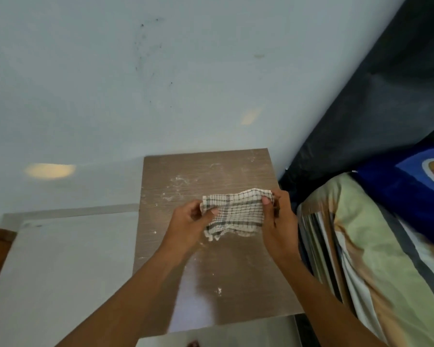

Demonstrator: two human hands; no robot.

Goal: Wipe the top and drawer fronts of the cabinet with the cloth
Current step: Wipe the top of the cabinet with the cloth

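**A:** ok so where are you in this? Looks like you're still prepping. You've got the cloth (pixel 236 214) stretched between both hands, held up over the cabinet top (pixel 211 171) rather than lying on it. Your left hand (pixel 191 221) has its fingers (pixel 212 212) pinching the cloth's left edge, and your right hand (pixel 278 221) pinches the upper right corner, thumb in front and the rest curled behind.

**B:** so no wiping yet?

**A:** I'd say not. There's white powdery dust (pixel 178 182) just beyond your left fingers and another speck (pixel 219 291) nearer your body, below both hands, so the top reads as unwiped. My guess is you're folding or bunching the cloth into a pad.

**B:** and next?

**A:** Get it into one hand, press it flat on the top, and sweep from the far edge past your fingertips back toward you. Mind the bed (pixel 373 246) right beside your right fingers, you don't want dust pushed onto it. The drawer fronts I can't really see from here, they come after.
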